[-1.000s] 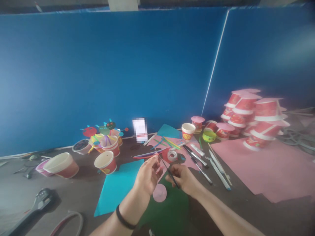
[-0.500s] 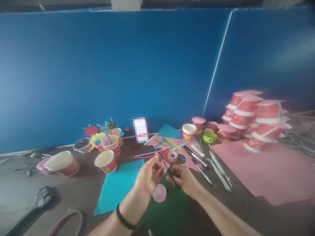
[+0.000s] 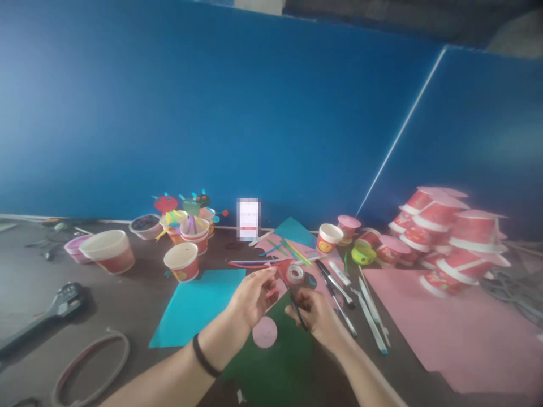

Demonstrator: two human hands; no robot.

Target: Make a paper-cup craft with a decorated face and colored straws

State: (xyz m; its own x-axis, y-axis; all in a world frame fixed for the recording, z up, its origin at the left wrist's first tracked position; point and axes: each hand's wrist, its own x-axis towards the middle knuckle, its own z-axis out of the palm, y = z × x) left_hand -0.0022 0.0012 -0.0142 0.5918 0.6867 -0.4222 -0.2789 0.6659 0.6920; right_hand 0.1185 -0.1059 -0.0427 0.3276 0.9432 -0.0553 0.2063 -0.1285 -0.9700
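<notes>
My right hand (image 3: pixel 316 314) is closed on black-handled scissors (image 3: pixel 299 314), whose blades point up and left toward my left fingertips. My left hand (image 3: pixel 254 297) is pinched, with a small reddish-pink piece of paper showing by its fingers; its exact shape is blurred. Below the hands, a pink paper disc (image 3: pixel 264 332) lies on a dark green sheet (image 3: pixel 288 362). Just beyond the fingers sits a roll of white tape (image 3: pixel 295 274). A turquoise sheet (image 3: pixel 197 305) lies left of my left hand.
Paper cups (image 3: pixel 181 265) stand at the left, some bearing paper figures (image 3: pixel 165 203). Pens (image 3: pixel 337 285), a white tube (image 3: pixel 339 273) and a craft knife (image 3: pixel 369 316) lie to the right. Stacked red cups (image 3: pixel 436 217) rise behind a pink sheet (image 3: pixel 424 322). A blue wall (image 3: pixel 254 113) backs the table.
The camera view has tilted, so the wall line and cups sit at a different slant. Both hands keep nearly the same pose, the scissors still by the left fingertips.
</notes>
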